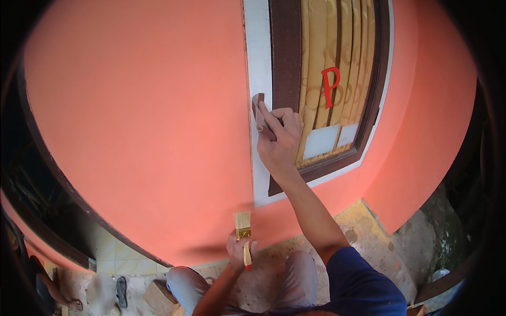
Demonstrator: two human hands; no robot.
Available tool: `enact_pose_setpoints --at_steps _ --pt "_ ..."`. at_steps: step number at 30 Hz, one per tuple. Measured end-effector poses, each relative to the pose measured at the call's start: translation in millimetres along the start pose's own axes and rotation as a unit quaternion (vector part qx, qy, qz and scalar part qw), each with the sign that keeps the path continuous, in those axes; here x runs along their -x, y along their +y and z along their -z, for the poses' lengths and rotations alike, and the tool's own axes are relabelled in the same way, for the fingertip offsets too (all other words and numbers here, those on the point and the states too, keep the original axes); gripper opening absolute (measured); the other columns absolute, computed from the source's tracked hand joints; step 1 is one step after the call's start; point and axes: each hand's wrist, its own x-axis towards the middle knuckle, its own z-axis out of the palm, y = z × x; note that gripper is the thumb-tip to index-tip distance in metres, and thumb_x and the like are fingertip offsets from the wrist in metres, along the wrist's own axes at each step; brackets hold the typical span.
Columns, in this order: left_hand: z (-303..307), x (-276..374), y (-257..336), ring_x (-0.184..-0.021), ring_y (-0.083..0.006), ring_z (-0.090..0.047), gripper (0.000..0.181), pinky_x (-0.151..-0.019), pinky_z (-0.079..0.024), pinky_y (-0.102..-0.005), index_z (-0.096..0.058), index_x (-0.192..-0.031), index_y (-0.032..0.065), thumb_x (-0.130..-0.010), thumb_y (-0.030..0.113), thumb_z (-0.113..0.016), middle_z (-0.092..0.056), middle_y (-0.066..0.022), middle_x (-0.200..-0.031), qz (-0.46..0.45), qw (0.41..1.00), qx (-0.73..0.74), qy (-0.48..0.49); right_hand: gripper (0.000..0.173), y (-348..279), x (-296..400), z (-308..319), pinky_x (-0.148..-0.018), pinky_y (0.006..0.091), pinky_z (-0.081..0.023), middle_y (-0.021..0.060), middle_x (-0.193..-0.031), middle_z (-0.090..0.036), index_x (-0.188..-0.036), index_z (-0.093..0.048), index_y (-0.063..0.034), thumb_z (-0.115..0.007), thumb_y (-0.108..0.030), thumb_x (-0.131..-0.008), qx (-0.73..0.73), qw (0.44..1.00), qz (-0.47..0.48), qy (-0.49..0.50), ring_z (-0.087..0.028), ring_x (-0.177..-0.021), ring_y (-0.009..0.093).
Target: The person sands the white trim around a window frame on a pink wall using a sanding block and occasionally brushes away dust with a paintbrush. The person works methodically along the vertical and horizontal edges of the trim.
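My right hand (280,132) pinches a folded piece of brown sandpaper (259,103) against the white trim (259,51) beside a dark brown window frame (285,55). Lower down, near the foot of the coral-painted wall (150,130), my left hand (239,251) holds a flat paintbrush (242,221) with pale bristles pointing up. Its wooden handle has a red tip. The brush bristles look clean and are in front of the wall.
Behind the window glass hangs a patterned tan curtain (330,47). A sandal (121,292) and a wooden block (159,297) lie on the stained floor at the lower left. Another person's foot (74,304) shows at the far lower left.
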Motion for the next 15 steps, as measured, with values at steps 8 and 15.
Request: enact_pose_setpoints --at_steps 8,15 --pt "0.1 4.7 3.7 -0.097 -0.0434 -0.066 0.033 -0.079 -0.057 -0.0509 -0.054 -0.112 0.0041 -0.089 0.013 -0.075 -0.063 -0.0229 -0.105 -0.005 1.000 -0.017 -0.014 0.018 10.0 -76.2 -15.2 -0.072 0.0381 -0.033 0.0020 -0.083 -0.057 -0.092 -0.076 -0.0076 -0.072 -0.004 -0.075 0.008 0.995 0.081 0.056 -0.053 -0.079 0.023" --pt "-0.1 7.2 1.7 -0.096 -0.0434 -0.066 0.035 -0.080 -0.057 -0.0512 -0.053 -0.114 0.0039 -0.089 0.013 -0.076 -0.064 -0.0236 -0.106 0.004 1.000 0.000 -0.016 0.035 -4.4 59.1 11.1 -0.070 0.0390 -0.039 0.0048 -0.080 -0.058 -0.111 -0.077 -0.0035 -0.075 0.002 -0.076 -0.061 0.997 -0.055 -0.007 -0.052 -0.075 0.026"
